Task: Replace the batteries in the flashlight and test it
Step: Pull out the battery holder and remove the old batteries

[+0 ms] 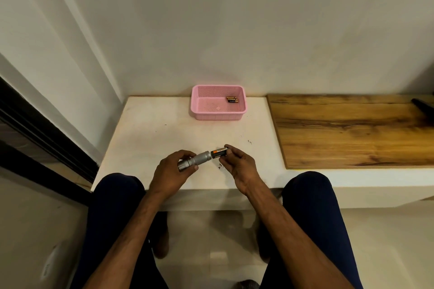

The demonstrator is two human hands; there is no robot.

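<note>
My left hand [172, 172] grips a silver flashlight body [198, 159] near its head, its open end pointing right. My right hand [236, 162] pinches a black battery holder with an orange mark [218, 152] just at that open end, almost touching it. Both are held low over the white table [150, 129]. A pink basket [199, 110] stands at the back of the table with two or three copper-and-black batteries [232, 99] in its far right corner.
A wooden board [352, 129] covers the table to the right, with a dark object [422, 104] at its far right edge. Walls close in behind and on the left. My knees sit below the table's front edge.
</note>
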